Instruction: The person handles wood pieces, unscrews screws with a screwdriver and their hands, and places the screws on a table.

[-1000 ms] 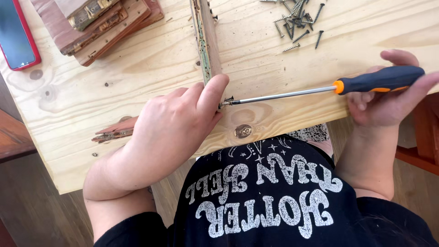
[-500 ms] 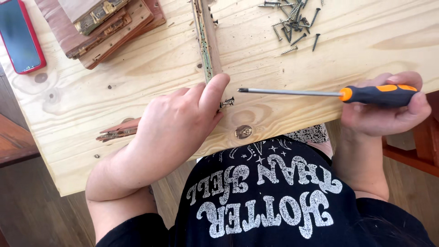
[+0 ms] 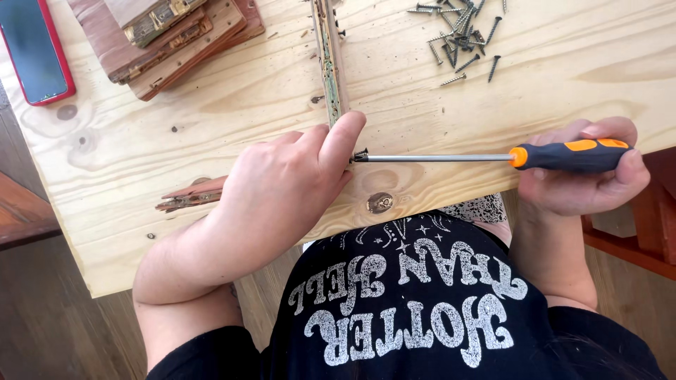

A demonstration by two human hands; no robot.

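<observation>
Near the front edge of the pale wooden tabletop (image 3: 211, 134), the left hand (image 3: 282, 190) presses down on the near end of a narrow wooden strip (image 3: 329, 56) whose long axis runs from near to far. Its fingers (image 3: 345, 137) are curled together over the strip's end, the forefinger lying along it. At the forefinger's right side sits a small dark screw (image 3: 361, 156), touching the fingertip. A screwdriver (image 3: 493, 156) lies level, its long axis left to right, the shaft tip meeting the screw head. Its black and orange handle is clamped in the right hand (image 3: 584, 176), fingers wrapped shut round it, well to the right of the screw. So the left hand is by far the nearer to the screw.
</observation>
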